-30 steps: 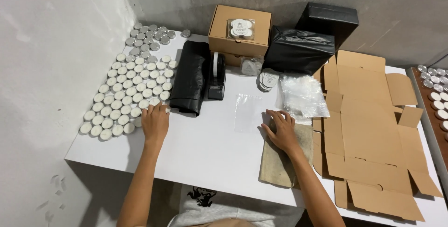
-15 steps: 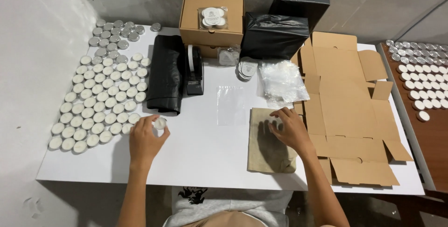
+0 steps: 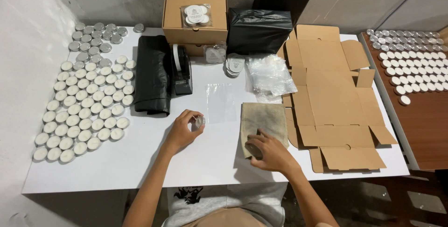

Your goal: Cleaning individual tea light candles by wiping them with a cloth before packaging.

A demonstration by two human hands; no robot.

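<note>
Tealight (image 3: 199, 121) pinched in left hand (image 3: 183, 131) fingers; right hand (image 3: 270, 151) fingers pressed on cloth (image 3: 263, 122).

Both forearms are bare, no sleeves reaching them, and the hands (image 3: 184, 131) carry no gloves. The person wears a light grey T-shirt (image 3: 228, 201) (a small black print on its front).

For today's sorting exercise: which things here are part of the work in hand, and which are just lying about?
In use:
left hand holding a small candle
right hand pressing another candle on the cloth
candle rows

Lying about:
tape holder
black bag
flat cardboard
closed box
</note>
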